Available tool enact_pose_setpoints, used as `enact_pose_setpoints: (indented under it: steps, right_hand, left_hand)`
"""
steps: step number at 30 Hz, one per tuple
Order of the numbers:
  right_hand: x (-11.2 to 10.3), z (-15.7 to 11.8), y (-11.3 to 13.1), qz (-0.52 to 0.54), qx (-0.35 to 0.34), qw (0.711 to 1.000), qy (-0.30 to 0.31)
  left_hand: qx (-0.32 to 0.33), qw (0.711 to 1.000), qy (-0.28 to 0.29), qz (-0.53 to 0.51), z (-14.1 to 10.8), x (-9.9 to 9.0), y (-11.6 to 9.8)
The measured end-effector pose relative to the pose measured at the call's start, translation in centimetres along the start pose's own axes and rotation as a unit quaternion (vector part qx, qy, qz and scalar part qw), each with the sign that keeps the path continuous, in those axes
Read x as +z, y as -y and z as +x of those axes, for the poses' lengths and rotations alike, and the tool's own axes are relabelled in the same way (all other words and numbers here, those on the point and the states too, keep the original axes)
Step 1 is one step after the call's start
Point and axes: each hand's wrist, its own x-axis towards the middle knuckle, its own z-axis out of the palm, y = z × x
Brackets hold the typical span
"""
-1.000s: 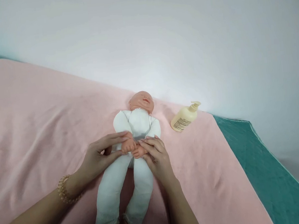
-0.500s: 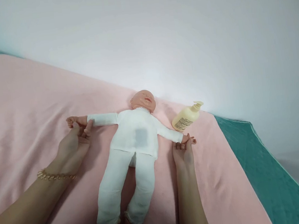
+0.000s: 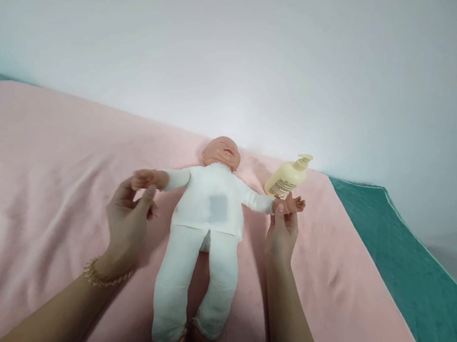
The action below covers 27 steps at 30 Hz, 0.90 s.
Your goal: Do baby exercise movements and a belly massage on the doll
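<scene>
The doll lies face up on the pink blanket, with the bottle just beside its arm. On either side of the doll, your left hand and right hand each pinch a wrist between thumb and fingers. Light, matched pressure suits both arms; the near bottle calls for clearance.

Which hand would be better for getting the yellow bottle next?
Probably the right hand: it is close to the yellow bottle, though it would first have to let go of the doll. The left hand is farther away, holding the doll's other arm.
</scene>
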Motion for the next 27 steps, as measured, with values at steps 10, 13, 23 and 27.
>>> enact_pose_setpoints:
  steps: [10,13,23,27]
  right_hand:
    - [1.6,-2.6,-0.9,-0.244,-0.344,0.861,0.284]
    - [1.7,-2.5,-0.9,-0.284,-0.389,0.825,0.295]
    - [1.9,-2.6,-0.5,-0.29,-0.404,0.816,0.296]
    - [1.5,-2.7,-0.6,-0.238,-0.315,0.873,0.285]
  left_hand:
    - [0.249,0.911,0.312,0.107,-0.9,1.5,0.7]
    - [0.252,0.902,0.331,0.12,-0.8,1.6,1.2]
    - [0.257,0.895,0.335,0.146,-0.6,1.8,1.4]
    - [0.245,0.907,0.322,0.114,-0.9,1.5,1.0]
